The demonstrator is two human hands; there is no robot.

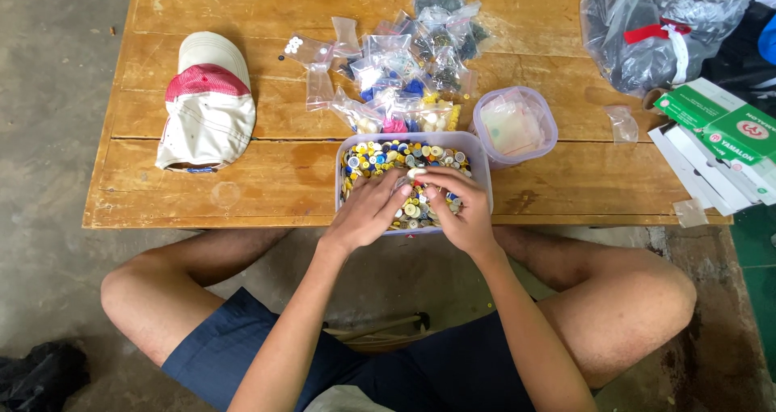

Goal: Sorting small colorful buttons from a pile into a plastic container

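Two hands work inside one clear plastic tub [482, 163] heaped with mixed buttons [380, 157] in yellow, blue, white and green. The right hand [461, 210] has its fingertips [429, 187] drawn together around a pale round button [416, 172], which sits at the very tips, just above the heap near the middle of the tub. The left hand [368, 214] lies palm down on the buttons beside it, fingers [394, 194] loosely spread and reaching toward that same pale button; whether they touch it cannot be told. Both hands cover the near half of the tub, while the far half shows the heap bare.

Just beyond the tub lies a loose pile of small clear bags [404, 73], several holding sorted buttons in single colours. Right of the tub, touching or nearly so, stands a round lilac container [550, 121] with empty little bags inside. All of this rests on a low wooden table [242, 170], at whose near edge the tub stands. A cream and red cap [207, 105] lies well to the left. At the far right sit a large grey plastic sack [647, 24] and green and white boxes [715, 133]. The person sits cross-legged on a concrete floor [48, 137].
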